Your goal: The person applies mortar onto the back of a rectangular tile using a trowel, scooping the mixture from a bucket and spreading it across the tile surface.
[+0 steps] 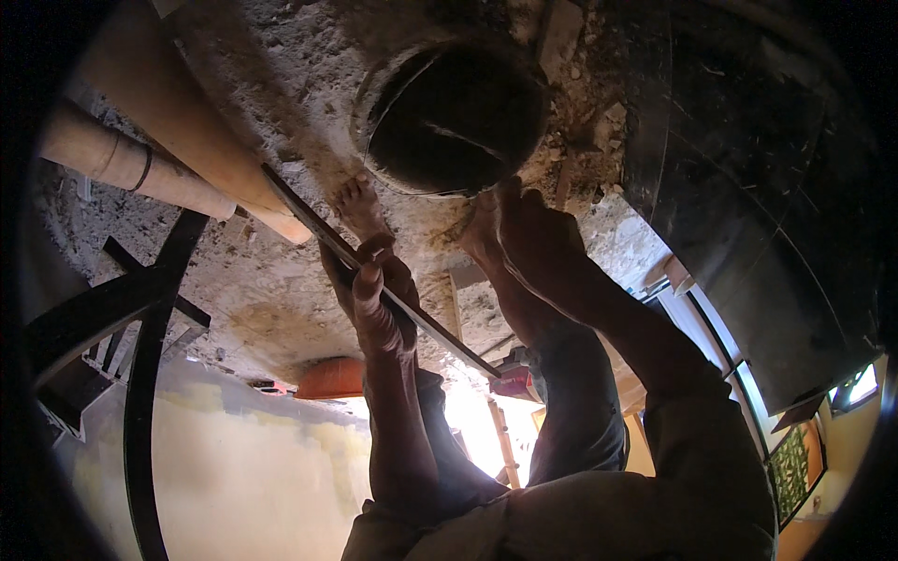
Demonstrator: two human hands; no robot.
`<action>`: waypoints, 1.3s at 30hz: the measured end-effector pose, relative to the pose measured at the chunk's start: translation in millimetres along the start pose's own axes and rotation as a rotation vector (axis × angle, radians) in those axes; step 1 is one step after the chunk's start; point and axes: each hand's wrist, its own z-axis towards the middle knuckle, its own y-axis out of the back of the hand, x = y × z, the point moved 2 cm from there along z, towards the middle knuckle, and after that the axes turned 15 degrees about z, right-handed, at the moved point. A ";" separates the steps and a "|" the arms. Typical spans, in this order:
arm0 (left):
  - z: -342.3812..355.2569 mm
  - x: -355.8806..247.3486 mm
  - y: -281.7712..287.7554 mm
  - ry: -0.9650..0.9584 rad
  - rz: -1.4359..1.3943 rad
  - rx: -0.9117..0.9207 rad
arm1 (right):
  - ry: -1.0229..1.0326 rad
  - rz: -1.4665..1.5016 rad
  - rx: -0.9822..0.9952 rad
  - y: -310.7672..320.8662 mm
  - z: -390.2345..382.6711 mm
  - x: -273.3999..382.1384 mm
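My left hand (369,290) is wrapped round a long, thin, flat strip (430,324), thumb on top. The strip slants from the large tan cylinder on the upper left down toward the lower middle. My right hand (533,217) has its fingers curled at the near rim of a dark round basin (458,122) on the rough ground. Shadow hides exactly how the fingertips meet that rim. Inside, the basin is very dark, with a few pale streaks. My bare left foot (358,204) rests on the ground between the strip and the basin.
Large tan cylinders (154,79) lie at the upper left. Dark curved metal bars (150,374) stand at the left, near a yellowish wall (253,449). A dark sheet (748,206) covers the right side. An orange tub (330,378) sits behind my left arm. Rubble (599,122) lies beside the basin.
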 end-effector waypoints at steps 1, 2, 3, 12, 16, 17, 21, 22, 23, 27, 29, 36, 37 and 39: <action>-0.7 -1.3 -0.2 0.006 -0.014 0.007 | -0.060 0.054 0.053 3.2 -2.1 0.7; -2.8 -3.8 -4.3 0.053 -0.062 0.030 | -0.125 0.105 0.101 6.5 -5.0 0.7; -3.7 -5.3 -6.6 0.100 -0.109 0.051 | -0.153 0.098 0.105 5.9 -5.0 0.3; -0.5 -3.7 -8.3 0.216 -0.262 0.137 | 0.310 0.198 0.167 -66.6 76.8 -70.8; 1.6 0.4 1.5 0.219 -0.424 0.303 | -0.019 0.643 0.180 -25.5 64.1 -51.9; 0.7 1.0 0.5 0.242 -0.470 0.353 | -0.023 0.640 0.178 -16.4 54.2 -49.6; 6.8 9.3 15.7 0.306 -0.592 0.472 | 0.071 0.357 0.127 -8.0 27.1 -46.5; 7.4 10.9 19.6 0.303 -0.588 0.469 | 0.253 0.096 0.086 -11.0 25.5 -42.5; 8.0 11.7 17.0 0.339 -0.682 0.505 | 0.247 0.100 0.083 -24.7 27.5 -46.5; 8.3 9.5 5.0 0.486 -0.861 0.465 | 0.149 0.528 0.042 -65.4 65.7 -62.4; 7.4 1.2 5.6 0.380 -0.826 0.529 | 0.167 0.732 0.140 -54.6 75.8 -49.0; -3.1 -11.2 -9.8 0.338 -0.416 0.337 | -0.077 0.711 -0.012 -18.7 18.0 -45.9; -3.9 -12.3 -8.2 0.334 -0.415 0.336 | -0.187 0.791 -0.035 -18.5 15.8 -44.9; -3.0 -12.9 -7.7 0.342 -0.255 0.289 | -0.058 0.813 -0.022 -18.8 21.6 -40.6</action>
